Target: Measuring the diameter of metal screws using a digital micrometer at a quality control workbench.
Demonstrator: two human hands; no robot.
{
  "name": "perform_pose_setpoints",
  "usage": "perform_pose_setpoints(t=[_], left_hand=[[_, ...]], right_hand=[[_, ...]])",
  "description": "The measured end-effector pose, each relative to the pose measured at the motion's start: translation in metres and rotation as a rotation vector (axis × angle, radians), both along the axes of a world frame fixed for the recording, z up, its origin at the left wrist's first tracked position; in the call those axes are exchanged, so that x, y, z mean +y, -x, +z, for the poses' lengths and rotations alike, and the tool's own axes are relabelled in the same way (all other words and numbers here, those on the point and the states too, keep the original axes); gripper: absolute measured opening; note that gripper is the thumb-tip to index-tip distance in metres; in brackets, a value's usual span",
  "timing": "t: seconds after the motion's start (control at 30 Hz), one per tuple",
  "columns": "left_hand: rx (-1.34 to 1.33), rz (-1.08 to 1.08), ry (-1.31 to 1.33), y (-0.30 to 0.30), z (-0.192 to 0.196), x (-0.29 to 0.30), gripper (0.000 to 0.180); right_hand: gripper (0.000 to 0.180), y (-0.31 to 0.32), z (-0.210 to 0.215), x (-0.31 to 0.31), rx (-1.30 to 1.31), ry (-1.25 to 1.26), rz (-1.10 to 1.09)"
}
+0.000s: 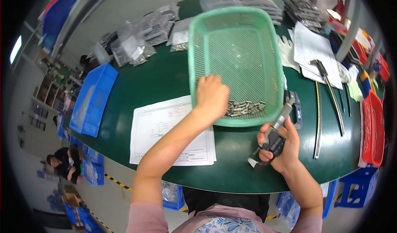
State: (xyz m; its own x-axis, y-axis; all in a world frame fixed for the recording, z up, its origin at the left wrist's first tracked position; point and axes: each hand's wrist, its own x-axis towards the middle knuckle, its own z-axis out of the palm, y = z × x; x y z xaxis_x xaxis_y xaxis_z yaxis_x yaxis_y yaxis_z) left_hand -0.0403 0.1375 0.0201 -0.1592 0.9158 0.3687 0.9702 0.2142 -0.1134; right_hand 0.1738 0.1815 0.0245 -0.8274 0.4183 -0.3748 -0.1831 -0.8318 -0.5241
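A green mesh plastic basket (279,67) stands on the table in front of me, with a pile of small metal pins (247,108) along its near side. My left hand (212,96) reaches over the basket's left near part, just left of the pins. Its fingers are curled in, and whatever they hold is hidden. Just outside the basket's near right corner, my right hand (289,144) grips a digital micrometer (274,141). The micrometer is tilted, its thimble pointing up and to the right and its frame toward the lower left. Beneath my left forearm lies a printed drawing (142,129).
Bags of metal parts (133,45) line the table's far side. A blue tray (93,101) sits at the left edge, a red tray (373,129) at the right. Calipers (326,78), paper sheets (316,51) and a white glove (288,53) lie right of the basket. Another person (66,165) is far left.
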Motion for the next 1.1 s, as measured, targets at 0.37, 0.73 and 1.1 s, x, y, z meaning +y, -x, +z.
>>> perform_pose_setpoints(t=[0.37,0.73,1.1], left_hand=[[-1.106,-0.205,-0.035,-0.041,0.029,-0.047,0.005],[-1.730,-0.332,0.081,-0.072,-0.009,-0.074,0.012],[-1.774,-0.301,0.146,-0.076,-0.011,-0.079,0.013]], right_hand=[[0.060,0.000,0.002,0.000,0.036,0.002,0.008],[0.060,0.002,-0.011,0.010,0.096,-0.022,0.077],[0.061,0.000,-0.012,0.003,0.075,-0.018,0.135]])
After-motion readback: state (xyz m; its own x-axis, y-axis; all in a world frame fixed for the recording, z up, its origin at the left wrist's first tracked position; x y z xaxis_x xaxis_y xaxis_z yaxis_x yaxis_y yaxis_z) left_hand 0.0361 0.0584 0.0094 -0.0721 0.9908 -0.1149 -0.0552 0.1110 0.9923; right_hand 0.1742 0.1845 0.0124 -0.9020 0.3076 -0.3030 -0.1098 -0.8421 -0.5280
